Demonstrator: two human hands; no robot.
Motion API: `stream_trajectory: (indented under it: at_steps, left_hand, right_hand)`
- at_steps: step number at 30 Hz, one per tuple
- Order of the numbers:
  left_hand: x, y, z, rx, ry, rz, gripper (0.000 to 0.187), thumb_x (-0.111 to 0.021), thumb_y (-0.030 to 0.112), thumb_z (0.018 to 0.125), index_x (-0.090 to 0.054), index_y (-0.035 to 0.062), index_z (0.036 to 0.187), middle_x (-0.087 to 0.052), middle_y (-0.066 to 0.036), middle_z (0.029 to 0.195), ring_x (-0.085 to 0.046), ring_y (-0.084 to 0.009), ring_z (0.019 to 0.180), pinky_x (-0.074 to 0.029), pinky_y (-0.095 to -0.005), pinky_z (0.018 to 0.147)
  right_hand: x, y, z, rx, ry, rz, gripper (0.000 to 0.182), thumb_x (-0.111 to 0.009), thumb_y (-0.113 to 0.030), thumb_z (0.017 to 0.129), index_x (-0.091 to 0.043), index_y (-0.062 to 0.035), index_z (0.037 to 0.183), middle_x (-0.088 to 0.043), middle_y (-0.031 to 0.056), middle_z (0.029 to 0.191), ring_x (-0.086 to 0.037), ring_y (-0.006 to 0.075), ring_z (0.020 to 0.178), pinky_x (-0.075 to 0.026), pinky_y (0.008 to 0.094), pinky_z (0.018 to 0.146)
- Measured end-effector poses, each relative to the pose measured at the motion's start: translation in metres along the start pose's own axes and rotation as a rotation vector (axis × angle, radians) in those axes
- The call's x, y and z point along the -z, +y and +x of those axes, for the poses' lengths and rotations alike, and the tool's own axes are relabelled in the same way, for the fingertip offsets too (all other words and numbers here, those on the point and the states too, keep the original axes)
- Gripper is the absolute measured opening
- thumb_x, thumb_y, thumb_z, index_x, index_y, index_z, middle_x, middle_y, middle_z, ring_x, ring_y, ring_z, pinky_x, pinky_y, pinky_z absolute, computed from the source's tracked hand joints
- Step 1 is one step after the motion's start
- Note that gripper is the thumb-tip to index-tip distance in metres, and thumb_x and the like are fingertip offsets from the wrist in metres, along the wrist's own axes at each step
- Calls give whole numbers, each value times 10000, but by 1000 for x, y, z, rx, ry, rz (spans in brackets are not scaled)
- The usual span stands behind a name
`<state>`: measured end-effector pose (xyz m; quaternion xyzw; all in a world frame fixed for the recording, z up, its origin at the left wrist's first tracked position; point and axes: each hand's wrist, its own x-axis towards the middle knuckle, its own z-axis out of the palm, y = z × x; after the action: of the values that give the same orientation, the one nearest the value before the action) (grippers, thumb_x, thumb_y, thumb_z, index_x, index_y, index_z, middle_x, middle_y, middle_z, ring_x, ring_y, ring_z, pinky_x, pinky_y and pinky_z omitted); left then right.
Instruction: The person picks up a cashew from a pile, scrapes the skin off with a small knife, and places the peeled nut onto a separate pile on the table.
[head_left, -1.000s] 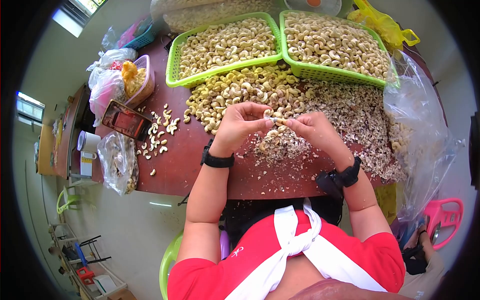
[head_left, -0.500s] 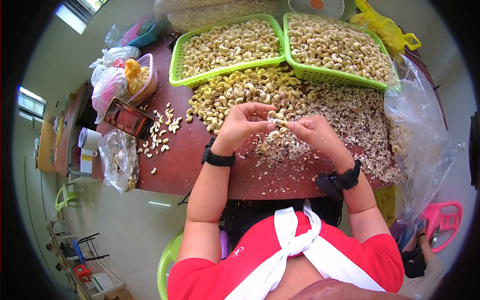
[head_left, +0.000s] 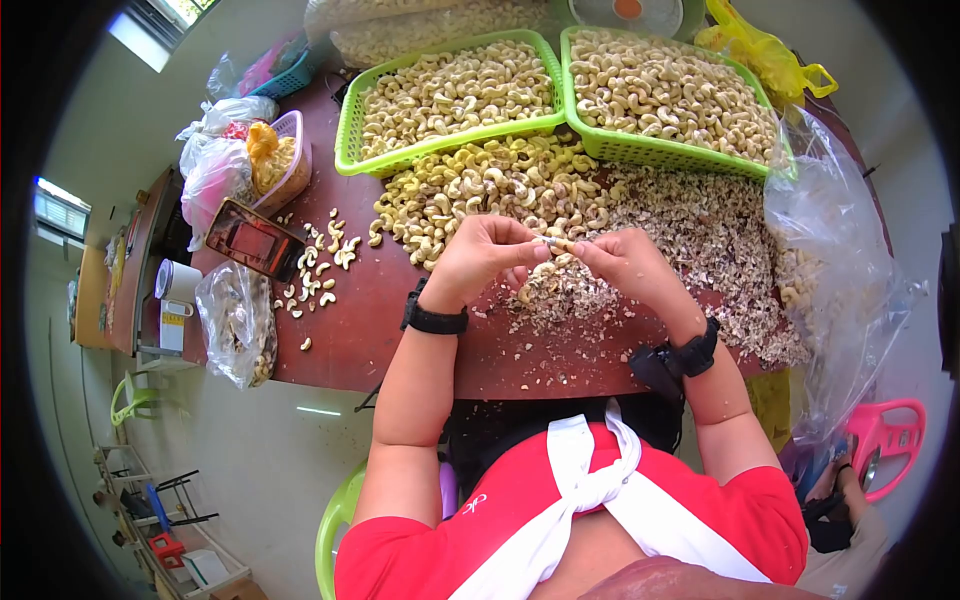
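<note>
On the red table [head_left: 350, 345], I see a heap of nuts [head_left: 485, 180] just beyond the hands, on the near side of two green baskets [head_left: 455, 146]: curved, pale to yellowish, some with brownish patches. The right hand [head_left: 630, 262] pinches a small tool [head_left: 563, 245], tan-handled with a metallic tip. The left hand [head_left: 482, 262] has thumb and fingertips drawn together at that tip; I cannot tell what they grip.

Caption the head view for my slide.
Right hand holds a slim tan-handled tool toward the left hand, with two lime-green baskets of cashews beyond.
</note>
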<state>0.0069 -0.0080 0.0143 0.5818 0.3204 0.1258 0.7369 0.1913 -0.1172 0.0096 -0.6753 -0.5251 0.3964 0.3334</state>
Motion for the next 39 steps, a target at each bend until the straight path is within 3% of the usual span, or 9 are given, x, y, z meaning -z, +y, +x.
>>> stream_trajectory:
  at_steps: [5, 11, 18, 23, 29, 36, 39]
  left_hand:
    - [-2, -6, 3, -184, -11, -238, 310, -628, -38, 712, -543, -56, 1010, -618, -98, 822, -615, -139, 699, -520, -238, 626]
    - [-3, -8, 4, -254, -23, -245, 354, -631, -50, 701, -524, -71, 1038, -614, -105, 824, -606, -126, 701, -508, -232, 641]
    - [1, -5, 2, -154, 36, -122, 283, -690, 30, 684, -564, -65, 919, -610, -86, 761, -592, -106, 638, -496, -209, 556]
    - [6, -1, 1, 65, -13, -43, 284, -723, 103, 671, -585, -45, 870, -601, -67, 718, -573, -103, 579, -487, -210, 521]
    - [-5, -6, 3, -174, 35, -242, 270, -680, 10, 680, -581, -38, 927, -617, -79, 749, -593, -114, 624, -501, -213, 561]
    - [1, -7, 4, -117, 36, -149, 262, -710, 52, 668, -581, -36, 878, -614, -76, 740, -591, -105, 643, -492, -202, 557]
    - [4, -5, 4, -24, 35, -62, 209, -676, 8, 683, -589, -36, 868, -617, -73, 741, -588, -105, 622, -489, -202, 519]
  right_hand:
    - [0, -2, -2, 42, -10, -1, 436, -534, -341, 818, -489, -4, 545, -384, -15, 446, -329, 69, 438, -283, 280, 406]
    - [0, -3, -2, 43, 18, -12, 437, -543, -336, 812, -487, 3, 541, -383, -3, 438, -319, 75, 433, -281, 290, 406]
    - [-1, -2, -1, 10, 16, -45, 433, -547, -333, 810, -501, 9, 548, -390, 8, 433, -320, 86, 423, -288, 295, 404]
    - [1, 1, 0, -2, 25, -35, 427, -545, -331, 812, -509, 9, 555, -394, 12, 437, -325, 90, 425, -297, 301, 410]
    - [-3, 0, -2, 43, 38, -20, 433, -537, -344, 813, -513, 8, 562, -406, 27, 444, -343, 100, 430, -311, 305, 420]
    - [-4, -2, -2, 87, 51, -86, 434, -541, -348, 808, -517, 14, 570, -416, 60, 449, -348, 122, 429, -313, 319, 426]
    - [-4, -3, -3, 48, 25, -63, 442, -541, -352, 807, -510, 15, 563, -402, 63, 444, -343, 129, 424, -307, 325, 425]
